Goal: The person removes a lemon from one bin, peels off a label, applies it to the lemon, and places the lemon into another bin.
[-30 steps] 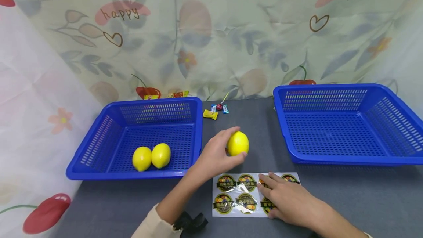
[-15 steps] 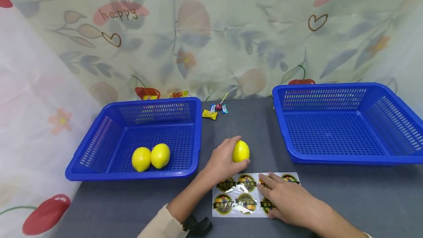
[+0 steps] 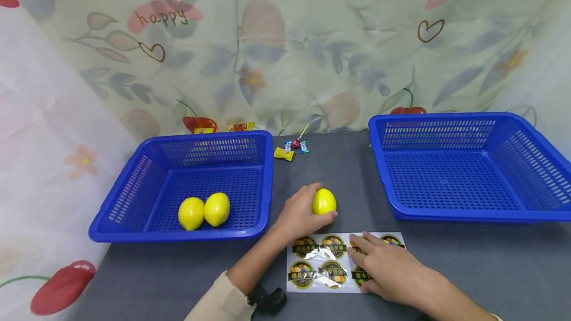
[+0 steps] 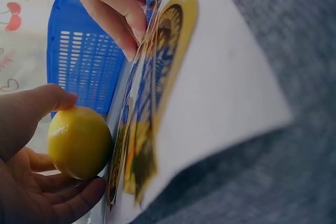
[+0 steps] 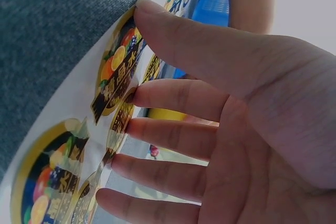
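Observation:
In the head view my left hand (image 3: pixel 303 213) holds a yellow lemon (image 3: pixel 324 202) between thumb and fingers, just behind a sheet of round stickers (image 3: pixel 314 264). The left wrist view shows the same lemon (image 4: pixel 80 142) with the thumb on one side and the fingers on the other. My right hand (image 3: pixel 392 271) rests on the right part of the sticker sheet, fingers spread and fairly straight, covering some stickers. In the right wrist view its fingertips touch the sheet's printed face (image 5: pixel 118 72). The stickers are dark with gold rims and fruit pictures.
A blue basket (image 3: pixel 180 236) on the left holds two lemons (image 3: pixel 204 212). Another blue basket (image 3: pixel 473 214) stands on the right. Several wrapped sweets (image 3: pixel 284 154) and a lollipop (image 3: pixel 296 144) lie at the back of the grey table, before a patterned curtain (image 3: pixel 308 63).
My left hand has come down and slightly toward me with the lemon, close over the table behind the sheet. The right hand has stayed on the sheet.

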Tool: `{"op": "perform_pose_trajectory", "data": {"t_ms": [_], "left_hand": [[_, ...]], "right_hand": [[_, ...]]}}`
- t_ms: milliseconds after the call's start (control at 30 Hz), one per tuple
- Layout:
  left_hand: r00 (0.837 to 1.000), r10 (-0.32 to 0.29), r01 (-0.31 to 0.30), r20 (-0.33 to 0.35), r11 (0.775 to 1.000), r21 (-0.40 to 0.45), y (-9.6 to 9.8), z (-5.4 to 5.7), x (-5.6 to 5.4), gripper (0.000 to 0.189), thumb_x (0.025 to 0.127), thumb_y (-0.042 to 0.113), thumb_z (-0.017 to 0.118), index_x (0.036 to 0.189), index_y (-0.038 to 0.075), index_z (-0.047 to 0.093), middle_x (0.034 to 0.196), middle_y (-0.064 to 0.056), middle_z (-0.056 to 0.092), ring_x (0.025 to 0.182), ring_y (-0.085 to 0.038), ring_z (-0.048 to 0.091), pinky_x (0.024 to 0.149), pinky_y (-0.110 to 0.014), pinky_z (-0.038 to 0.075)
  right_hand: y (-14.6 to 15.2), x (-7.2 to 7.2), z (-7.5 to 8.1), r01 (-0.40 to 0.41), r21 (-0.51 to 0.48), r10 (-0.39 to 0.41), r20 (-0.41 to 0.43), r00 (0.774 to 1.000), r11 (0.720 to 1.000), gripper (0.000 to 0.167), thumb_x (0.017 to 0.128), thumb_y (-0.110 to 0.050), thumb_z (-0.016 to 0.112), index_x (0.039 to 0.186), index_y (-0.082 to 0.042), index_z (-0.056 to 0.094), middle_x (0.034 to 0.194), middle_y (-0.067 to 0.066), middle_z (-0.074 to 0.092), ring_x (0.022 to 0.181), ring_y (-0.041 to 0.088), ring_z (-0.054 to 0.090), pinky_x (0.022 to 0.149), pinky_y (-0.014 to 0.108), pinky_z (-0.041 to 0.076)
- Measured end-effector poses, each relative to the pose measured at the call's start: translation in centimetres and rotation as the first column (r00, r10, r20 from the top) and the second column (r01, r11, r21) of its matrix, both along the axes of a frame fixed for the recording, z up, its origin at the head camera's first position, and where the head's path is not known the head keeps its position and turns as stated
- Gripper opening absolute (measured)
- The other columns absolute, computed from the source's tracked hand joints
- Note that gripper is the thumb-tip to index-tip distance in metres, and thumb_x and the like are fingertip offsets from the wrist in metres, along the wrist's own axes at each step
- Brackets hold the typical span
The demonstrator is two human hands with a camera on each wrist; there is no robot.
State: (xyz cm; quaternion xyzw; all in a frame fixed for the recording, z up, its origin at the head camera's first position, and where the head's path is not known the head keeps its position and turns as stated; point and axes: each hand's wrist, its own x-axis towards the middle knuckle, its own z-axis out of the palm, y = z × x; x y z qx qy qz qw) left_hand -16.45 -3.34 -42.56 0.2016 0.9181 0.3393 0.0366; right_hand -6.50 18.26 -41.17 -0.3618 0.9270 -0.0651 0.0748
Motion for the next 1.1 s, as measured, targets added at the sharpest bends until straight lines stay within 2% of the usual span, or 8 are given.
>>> {"op": "perform_pose_trajectory", "data": {"t_ms": [500, 967, 1100], "left_hand": [[0.999, -0.032, 0.032, -0.008, 0.998, -0.054, 0.4, 0.1, -0.1, 0.074, 0.085, 0.047, 0.074, 0.145, 0.009, 0.050, 0.123, -0.008, 0.059, 0.095, -0.020, 0.056, 0.076, -0.032, 0.048], [0.998, -0.063, 0.063, 0.012, 0.996, -0.058, 1.1, 0.3, -0.2, 0.076, 0.085, 0.047, 0.074, 0.147, 0.011, 0.047, 0.126, -0.008, 0.059, 0.093, -0.017, 0.058, 0.073, -0.030, 0.049], [0.997, -0.079, 0.079, 0.010, 0.995, -0.055, 1.4, 0.3, -0.4, 0.077, 0.085, 0.049, 0.074, 0.147, 0.012, 0.047, 0.122, -0.007, 0.060, 0.089, -0.016, 0.058, 0.069, -0.028, 0.049]], "right_hand": [[0.1, -0.1, -0.3, -0.015, -0.025, 0.014, -0.052, 0.999, 1.000, 0.062, 0.074, -0.037, 0.087, 0.121, -0.002, 0.069, 0.136, 0.021, 0.057, 0.120, 0.046, 0.055, 0.087, 0.055, 0.053], [0.1, -0.1, -0.3, -0.013, -0.015, 0.012, -0.049, 0.999, 1.000, 0.061, 0.075, -0.036, 0.087, 0.122, -0.001, 0.068, 0.136, 0.021, 0.056, 0.121, 0.046, 0.055, 0.088, 0.054, 0.053], [0.1, -0.1, -0.2, -0.003, -0.009, 0.003, -0.014, 1.000, 1.000, 0.062, 0.076, -0.036, 0.086, 0.124, -0.001, 0.068, 0.138, 0.022, 0.056, 0.123, 0.046, 0.054, 0.089, 0.054, 0.052]]}}
